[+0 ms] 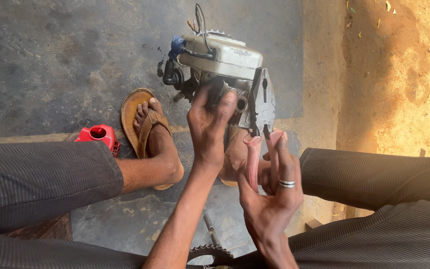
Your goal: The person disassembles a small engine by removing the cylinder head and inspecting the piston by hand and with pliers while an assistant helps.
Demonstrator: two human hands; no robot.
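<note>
Head view looks down: nearest, a toothed sprocket [210,253] lies on grey concrete floor [51,60]. Right hand [270,192] spreads its fingers beside pliers [260,102]; left hand [209,124] clamps the small white engine [225,57] standing between sandalled feet. Beyond, sunlit dirt [399,74].
</note>
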